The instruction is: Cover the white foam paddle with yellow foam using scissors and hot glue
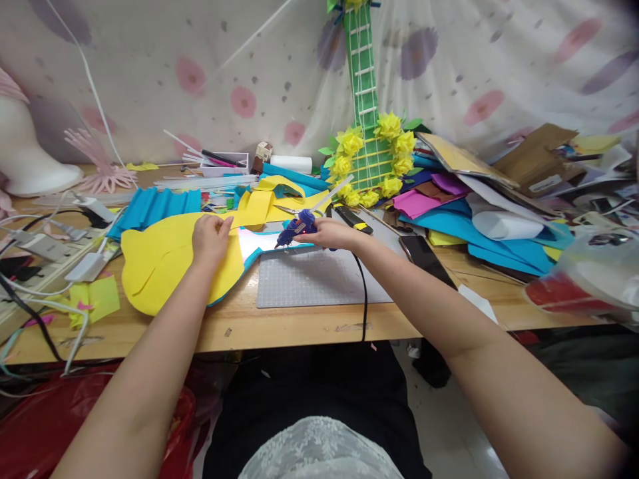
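A large yellow guitar-shaped paper piece [164,256] lies on the left of the table, over a body edged in blue. My left hand [212,238] pinches the yellow paper near its neck end, which is lifted off a white, blue-edged strip [252,243]. In my right hand [327,234] is a dark blue glue gun [297,229], a pale glue stick out of its back and its nozzle pointing down-left at the blue-edged neck. Beneath the neck is a grey cutting mat [309,279].
A green paper guitar with yellow flowers [363,100] leans on the curtain behind. A phone [426,258], a box cutter [353,219] and paper piles [459,199] are at the right. Cables and power strips [44,266] lie left; a black cord [364,299] hangs over the front edge.
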Demonstrator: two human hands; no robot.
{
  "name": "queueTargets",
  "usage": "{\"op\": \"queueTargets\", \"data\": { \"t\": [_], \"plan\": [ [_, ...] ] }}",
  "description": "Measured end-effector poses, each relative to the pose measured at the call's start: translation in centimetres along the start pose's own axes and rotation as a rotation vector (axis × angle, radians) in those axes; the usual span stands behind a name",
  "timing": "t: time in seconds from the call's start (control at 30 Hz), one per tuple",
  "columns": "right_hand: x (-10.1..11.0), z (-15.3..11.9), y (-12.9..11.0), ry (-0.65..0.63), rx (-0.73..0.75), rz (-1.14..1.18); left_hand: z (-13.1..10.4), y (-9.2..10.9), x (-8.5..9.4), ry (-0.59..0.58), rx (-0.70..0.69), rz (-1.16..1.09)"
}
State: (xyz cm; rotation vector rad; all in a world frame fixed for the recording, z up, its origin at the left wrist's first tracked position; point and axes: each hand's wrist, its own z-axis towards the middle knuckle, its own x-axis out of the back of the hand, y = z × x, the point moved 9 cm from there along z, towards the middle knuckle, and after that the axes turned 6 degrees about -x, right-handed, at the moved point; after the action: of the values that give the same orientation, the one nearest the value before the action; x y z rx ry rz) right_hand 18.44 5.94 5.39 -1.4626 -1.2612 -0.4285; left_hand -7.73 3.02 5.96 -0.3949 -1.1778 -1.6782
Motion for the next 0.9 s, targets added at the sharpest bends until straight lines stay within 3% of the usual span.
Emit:
{"op": "queueTargets", "data": {
  "t": [0.27,0.6,0.9],
  "plan": [
    [-1.1,0.4,-2.7,0.005,0.095,-0.036,0.0,-0.1,-0.1,-0.006,0.003,0.007],
    [-1.1,0.7,-3.1,-0.055,0.141,0.224,0.1,-0.2,0.0,0.007,-0.004,0.022],
    [-1.1,0.9,-2.8,0.013,0.100,0.052,0.0,-0.1,-0.1,-0.014,0.003,0.043]
  ]
}}
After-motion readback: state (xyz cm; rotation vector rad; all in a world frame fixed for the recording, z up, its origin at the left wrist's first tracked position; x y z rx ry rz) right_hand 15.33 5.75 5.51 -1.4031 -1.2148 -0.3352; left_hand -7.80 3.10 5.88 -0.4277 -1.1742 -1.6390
